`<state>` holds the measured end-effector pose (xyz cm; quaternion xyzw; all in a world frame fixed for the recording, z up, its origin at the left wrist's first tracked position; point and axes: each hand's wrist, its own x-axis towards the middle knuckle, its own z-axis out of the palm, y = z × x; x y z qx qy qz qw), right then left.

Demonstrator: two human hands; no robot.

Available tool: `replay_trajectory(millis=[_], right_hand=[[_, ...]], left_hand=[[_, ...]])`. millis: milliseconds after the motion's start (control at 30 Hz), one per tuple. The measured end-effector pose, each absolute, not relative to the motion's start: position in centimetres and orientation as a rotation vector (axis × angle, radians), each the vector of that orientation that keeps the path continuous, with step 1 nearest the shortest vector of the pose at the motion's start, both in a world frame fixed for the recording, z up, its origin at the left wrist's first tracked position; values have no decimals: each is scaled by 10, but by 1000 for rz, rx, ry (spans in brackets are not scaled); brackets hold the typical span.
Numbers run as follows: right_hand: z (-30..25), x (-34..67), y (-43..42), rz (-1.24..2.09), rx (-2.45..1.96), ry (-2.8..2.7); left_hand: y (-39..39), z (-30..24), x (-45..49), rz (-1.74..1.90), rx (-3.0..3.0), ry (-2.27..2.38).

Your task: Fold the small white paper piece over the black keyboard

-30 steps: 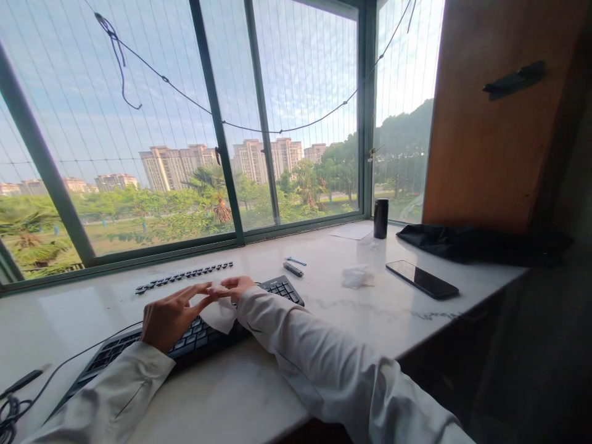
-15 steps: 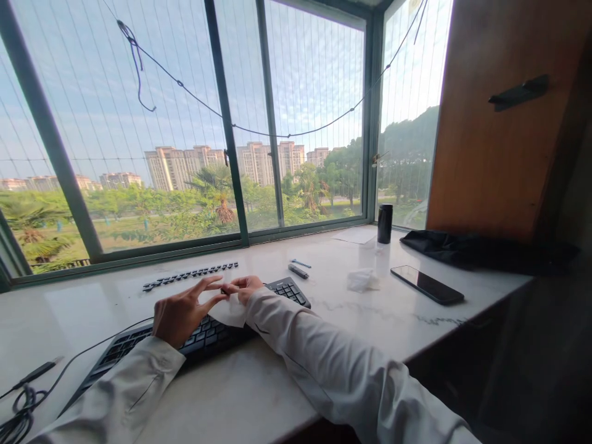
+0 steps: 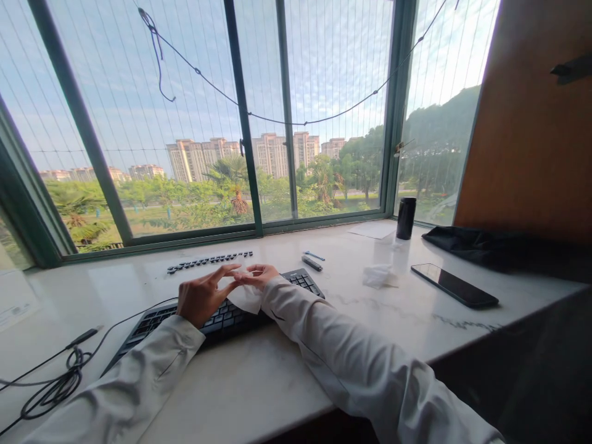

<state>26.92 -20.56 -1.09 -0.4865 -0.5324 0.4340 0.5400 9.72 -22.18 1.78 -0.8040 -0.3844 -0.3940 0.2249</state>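
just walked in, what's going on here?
A person's left hand and right hand meet over a black keyboard, a white tissue hanging from the right. Anything pinched between them is too small to make out. What look like loose keycaps lie in rows beyond the keyboard.

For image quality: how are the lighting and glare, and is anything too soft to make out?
Head view: daylight through the window, very dark below the white tabletop; head view: pale reflections on the tabletop toward frame left; head view: fine detail between left hand and right hand too small and soft to read.
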Motion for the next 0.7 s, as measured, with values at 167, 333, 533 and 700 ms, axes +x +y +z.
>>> replay_trajectory(millis=[167,333,533,700], right_hand=[[-3,267,-208,1060,-1190,-1266],[-10,263,-199,1157,-948,-1123],[-19,269,-196,1152,-946,-1179],[-15,272,-200,1147,-961,-1278]], left_hand=[[-224,21,99,-1138,-2295,-1092],[-223,20,99,-1214,-2346,-1071],[-220,18,98,-1255,-2367,-981],[-220,17,97,-1208,-2433,-923]])
